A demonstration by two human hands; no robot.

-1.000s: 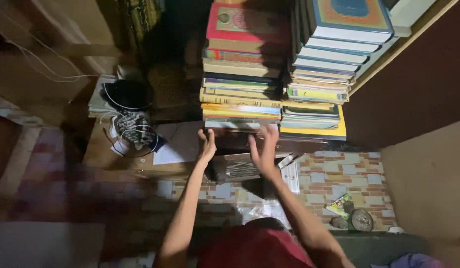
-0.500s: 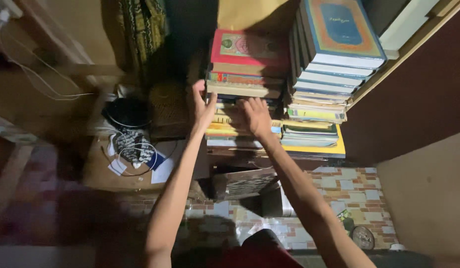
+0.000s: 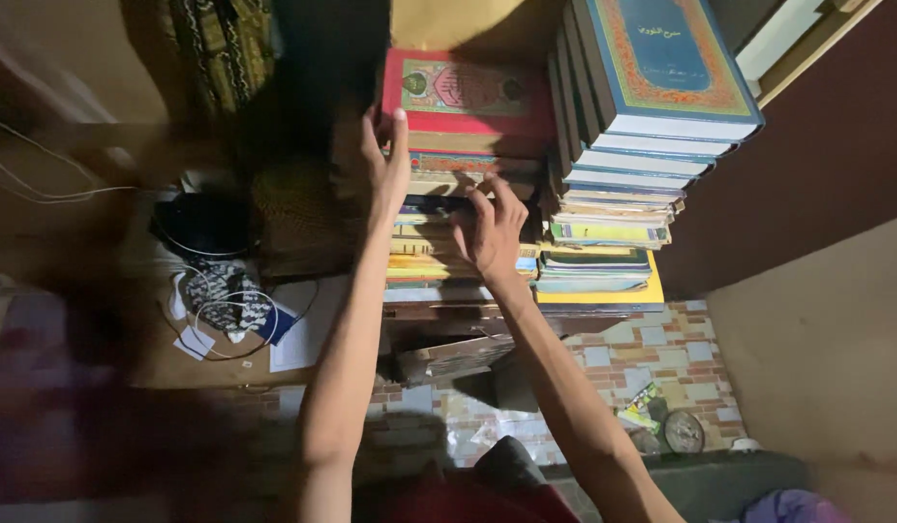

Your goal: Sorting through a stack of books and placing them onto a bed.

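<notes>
Left hand (image 3: 385, 160) lies flat, fingers straight, against the left edge of the left book stack (image 3: 458, 228), just under the red book (image 3: 468, 92). Right hand (image 3: 487, 228) curls narrowly into mid-stack spines.

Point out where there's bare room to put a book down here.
Free: the brick-patterned floor between the yellow book and the wrappers. Crowded: both book stacks, where the left hand and right hand press, and the low table with cables.
</notes>
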